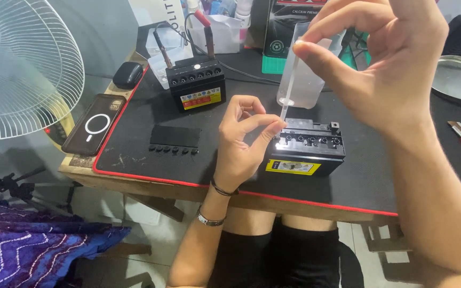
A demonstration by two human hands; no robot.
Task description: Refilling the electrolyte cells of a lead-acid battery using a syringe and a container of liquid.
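Black red-edged mat on a workbench. Right hand pinches a clear dropper at its top; left hand pinches its tip over the near battery. Any tremor could spill liquid beside the filler holes.

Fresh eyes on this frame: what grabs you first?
The two hands at centre: the right hand pinches the top of a thin clear dropper, and the left hand steadies its tip over the open ports of a small black battery at the near edge of the red-trimmed black mat. Behind it to the left sits a second black battery with probes clipped on, and a white fan fills the far left.
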